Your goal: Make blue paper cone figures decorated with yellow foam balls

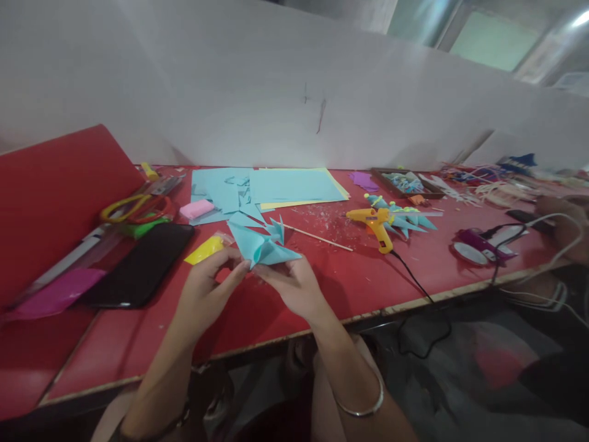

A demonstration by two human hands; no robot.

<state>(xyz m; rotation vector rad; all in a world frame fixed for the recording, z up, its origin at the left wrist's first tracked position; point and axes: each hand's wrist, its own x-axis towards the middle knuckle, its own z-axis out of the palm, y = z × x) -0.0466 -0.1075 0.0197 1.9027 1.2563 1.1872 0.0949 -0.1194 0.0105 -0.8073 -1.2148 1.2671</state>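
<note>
A folded piece of light blue paper (257,242) with pointed corners is held between my two hands, above the front part of the red table. My left hand (211,276) pinches its lower left side between thumb and fingers. On the other side, my right hand (292,282) grips the lower right edge, its fingers partly hidden under the paper. Just behind the folded paper are small spiky blue paper pieces (276,229). A yellow packet (205,248) lies beside my left hand. Blue paper sheets (294,186) rest farther back, some over yellow ones.
A yellow glue gun (375,224) lies at right, its cord running off the table edge. Left are a black phone (142,264), scissors (124,209) and a pink block (197,210). A thin stick (317,236) lies mid-table. Another person's hand (561,224) is at far right.
</note>
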